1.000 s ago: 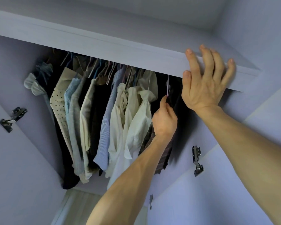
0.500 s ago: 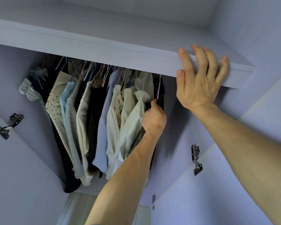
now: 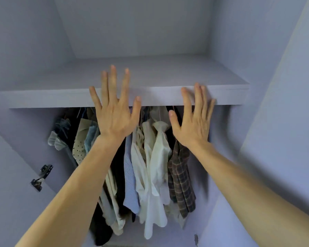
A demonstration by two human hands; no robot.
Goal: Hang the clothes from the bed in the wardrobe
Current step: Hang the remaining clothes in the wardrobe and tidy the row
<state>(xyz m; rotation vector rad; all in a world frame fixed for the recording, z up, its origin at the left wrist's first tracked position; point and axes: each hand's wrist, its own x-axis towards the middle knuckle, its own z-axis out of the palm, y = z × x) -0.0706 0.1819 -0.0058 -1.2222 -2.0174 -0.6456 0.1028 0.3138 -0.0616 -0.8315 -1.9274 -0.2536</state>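
Hands are spreading wide, holding nothing: left hand [image 3: 114,118] at 11 o'clock, right hand [image 3: 193,122] at 1 o'clock, both before the shelf [image 3: 43,99]. Clothes [image 3: 157,157] are hanging below, the plaid shirt [image 3: 181,177] rightmost. Packed this tightly, a nudged garment could be slipping off its hanger.

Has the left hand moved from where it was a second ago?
Yes. The left hand has let go at the plaid shirt and risen, open, to the shelf edge.

Two hands [image 3: 114,118], one shelf [image 3: 43,98], two door hinges [image 3: 41,177].
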